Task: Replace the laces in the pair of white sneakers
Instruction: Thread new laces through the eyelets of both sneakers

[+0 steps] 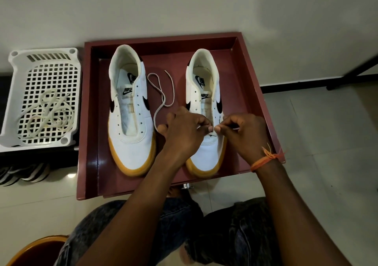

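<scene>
Two white canvas sneakers with yellow rubber soles sit side by side in the dark red wooden tray (pixel 253 77), and you are at work on the right sneaker (pixel 204 94). Your left hand (pixel 184 128) and your right hand (pixel 243 130) both have curled fingers, and each one pinches a bit of the thin pale lace (pixel 163 96) down at the lowest holes, near the toe. The two pinches are just beside each other, almost touching.

It looks like you are at the very start of lacing this shoe. Only the bottom holes seem to have lace in them; the holes above your hands look bare. Your fingers hide the lace tips, so I cannot tell which hole each end is in.

The next move likely needs both ends pulled even, then one end crossed over and poked up into the next hole above your grip. The holes are small, so the tip has to go in straight.

The long loose part of the lace runs away from your left hand and curls on the tray floor between the shoes. It could snag or knot when you pull.

The left sneaker (pixel 131 110), well to the left of your hands, has no lace at all. Farther left, a white plastic basket with grid holes (pixel 16 110) holds a pile of cream-coloured laces (pixel 49 116).
</scene>
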